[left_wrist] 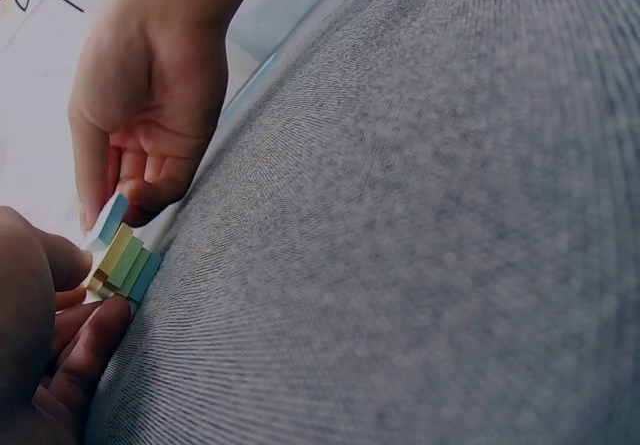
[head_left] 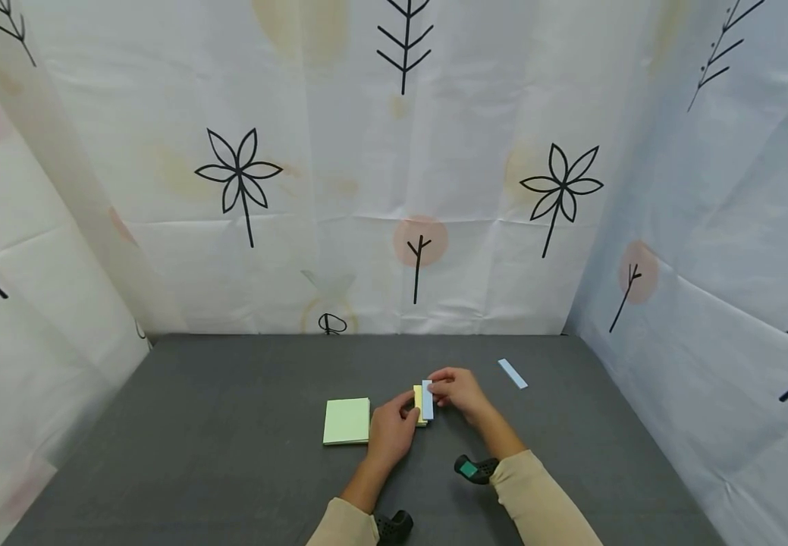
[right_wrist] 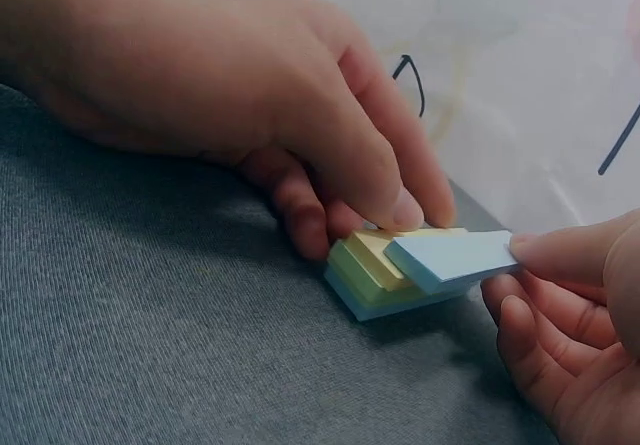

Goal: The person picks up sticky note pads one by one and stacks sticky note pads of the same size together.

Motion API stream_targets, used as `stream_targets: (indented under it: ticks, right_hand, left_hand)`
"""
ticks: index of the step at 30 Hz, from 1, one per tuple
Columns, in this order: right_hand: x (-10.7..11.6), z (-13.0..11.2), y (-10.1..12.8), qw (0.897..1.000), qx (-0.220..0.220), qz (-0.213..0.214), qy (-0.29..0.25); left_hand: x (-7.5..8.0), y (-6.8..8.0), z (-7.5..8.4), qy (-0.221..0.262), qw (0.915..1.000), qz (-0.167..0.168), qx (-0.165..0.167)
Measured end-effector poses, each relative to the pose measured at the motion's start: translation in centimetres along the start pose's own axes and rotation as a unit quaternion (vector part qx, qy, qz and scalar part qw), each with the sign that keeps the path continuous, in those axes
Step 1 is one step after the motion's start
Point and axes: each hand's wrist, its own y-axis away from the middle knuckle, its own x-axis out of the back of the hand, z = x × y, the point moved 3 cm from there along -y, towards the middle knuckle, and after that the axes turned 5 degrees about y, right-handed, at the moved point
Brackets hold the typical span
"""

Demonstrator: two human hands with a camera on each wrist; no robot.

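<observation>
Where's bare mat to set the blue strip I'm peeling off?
Bare mat lies right of the right hand, short of the loose blue strip, also left of the green pad and behind the hands toward the curtain. It is crowded between the left hand, the stack and the pad.

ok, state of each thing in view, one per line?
left hand: holds the sticky-strip pad down
right hand: pinches the blue strip
sticky-strip pad: stacked, flat on table
blue strip: one end lifted off the pad
loose blue strip: flat, apart
green note pad: flat, untouched
</observation>
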Motion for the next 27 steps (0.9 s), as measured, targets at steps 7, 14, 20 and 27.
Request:
stream_targets:
  ticks: [7,14,20,27]
  right_hand:
    - [-0.7,-0.1,-0.2,1.0,0.0,0.001,0.008]
    - [-1.1,-0.4,-0.2,1.0,0.009,0.003,0.029]
    - [-1.2,-0.5,0.0,0.998,0.022,0.005,0.051]
    - [-1.3,-0.4,0.0,0.998,0.021,0.007,0.06]
  left_hand:
    - [0.1,0.0,0.2,0.005,1.0,-0.002,0.003]
    - [0.2,0.1,0.4,0.01,0.9999,-0.007,0.011]
    - [0.1,0.1,0.3,0.007,0.9999,-0.007,0.008]
    - [0.0,0.1,0.1,0.011,0.9999,-0.008,0.01]
